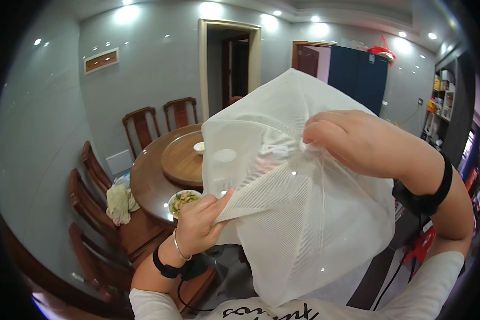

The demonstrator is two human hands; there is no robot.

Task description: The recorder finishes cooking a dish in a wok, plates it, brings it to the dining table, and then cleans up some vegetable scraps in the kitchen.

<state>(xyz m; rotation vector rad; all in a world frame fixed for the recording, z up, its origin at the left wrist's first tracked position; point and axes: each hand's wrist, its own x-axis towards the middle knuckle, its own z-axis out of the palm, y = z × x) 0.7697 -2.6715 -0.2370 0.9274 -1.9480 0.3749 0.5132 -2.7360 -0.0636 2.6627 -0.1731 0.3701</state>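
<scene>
A white mesh food cover (280,208), shaped like a small umbrella, is held up in front of me and hides part of the round table. My right hand (344,140) grips it at the round knob (310,148) in its centre. With my left hand (204,220) I pinch a fold of the mesh near the cover's left edge, the index finger stretched along it. Behind the left hand a bowl of food with green pieces (182,201) stands on the table. A small white bowl (199,148) shows partly beside the cover's edge.
The round wooden table (148,176) carries a wooden turntable (176,156). Wooden chairs (142,128) stand around it; a pale cloth (120,202) lies on one at the left. A dark blue refrigerator (356,76) and a shelf unit (444,96) are farther back. Black cables hang near both arms.
</scene>
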